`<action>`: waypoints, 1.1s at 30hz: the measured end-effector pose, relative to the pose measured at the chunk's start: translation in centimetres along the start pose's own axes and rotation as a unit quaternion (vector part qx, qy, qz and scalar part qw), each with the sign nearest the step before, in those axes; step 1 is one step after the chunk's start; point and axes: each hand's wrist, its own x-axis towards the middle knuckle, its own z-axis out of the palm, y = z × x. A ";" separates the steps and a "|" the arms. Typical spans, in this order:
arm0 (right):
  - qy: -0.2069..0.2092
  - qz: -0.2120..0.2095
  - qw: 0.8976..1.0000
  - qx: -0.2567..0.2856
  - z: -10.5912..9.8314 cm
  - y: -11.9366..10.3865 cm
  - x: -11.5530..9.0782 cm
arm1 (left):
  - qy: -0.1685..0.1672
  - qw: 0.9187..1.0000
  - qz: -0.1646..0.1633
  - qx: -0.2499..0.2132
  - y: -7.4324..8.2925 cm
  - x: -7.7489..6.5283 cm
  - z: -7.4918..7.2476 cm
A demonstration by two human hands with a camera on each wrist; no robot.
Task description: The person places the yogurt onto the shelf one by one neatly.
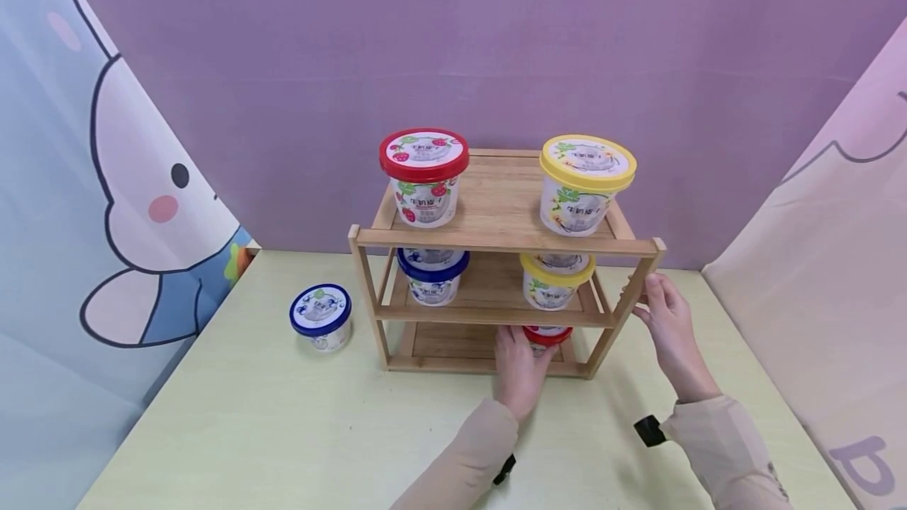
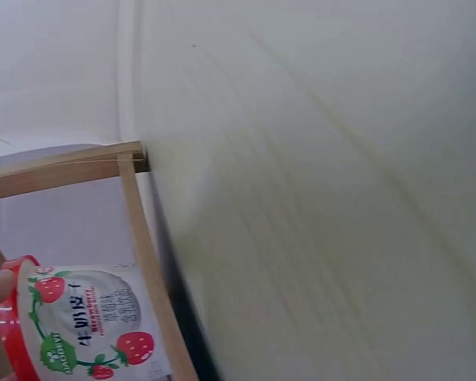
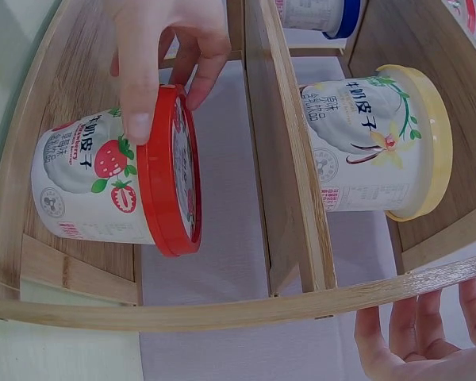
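A red-lidded strawberry ice cream tub (image 1: 546, 339) sits on the bottom shelf of a wooden three-tier rack (image 1: 496, 238), at its right end. My left hand (image 1: 520, 368) reaches in from the front and grips this tub at the lid. In the right wrist view, the thumb and fingers lie across the red lid (image 3: 168, 171), and the strawberry print faces that camera. My right hand (image 1: 669, 329) holds the rack's right side, fingertips at the side rail (image 3: 381, 294). Above the gripped tub, a yellow-lidded tub (image 1: 556, 286) stands on the middle shelf.
A blue-lidded tub (image 1: 434, 286) occupies the middle shelf's left end. On top stand a red-lidded tub (image 1: 425, 179) at left and a yellow-lidded tub (image 1: 584, 187) at right. Another blue-lidded tub (image 1: 321, 317) stands on the table (image 1: 234, 415), left of the rack. A purple backdrop (image 1: 453, 46) hangs behind.
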 end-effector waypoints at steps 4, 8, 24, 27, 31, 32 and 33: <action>-0.001 0.000 1.000 -0.001 0.0 0.0 0.0 | -0.026 1.000 -0.010 0.007 0.3 -0.3 -0.7; 0.000 0.001 1.000 0.000 0.0 0.0 0.0 | -0.055 0.998 -0.016 0.026 0.5 -0.5 -1.6; 0.001 0.002 1.000 0.008 0.0 -0.1 0.1 | -0.188 0.982 -0.004 0.009 0.1 -1.4 -6.5; 0.001 0.001 1.000 0.010 0.1 0.0 0.1 | -0.183 0.983 0.013 0.011 -0.4 -1.5 -7.6; 0.002 0.002 1.000 0.006 0.1 0.0 0.1 | -0.166 0.985 0.041 0.024 -1.4 -1.6 -8.9; 0.001 0.003 1.000 0.005 0.1 0.0 0.1 | -0.161 0.985 0.047 0.027 -1.7 -1.6 -9.2; 0.001 0.003 1.000 0.004 0.1 0.0 0.0 | -0.155 0.986 0.053 0.031 -2.0 -1.6 -9.5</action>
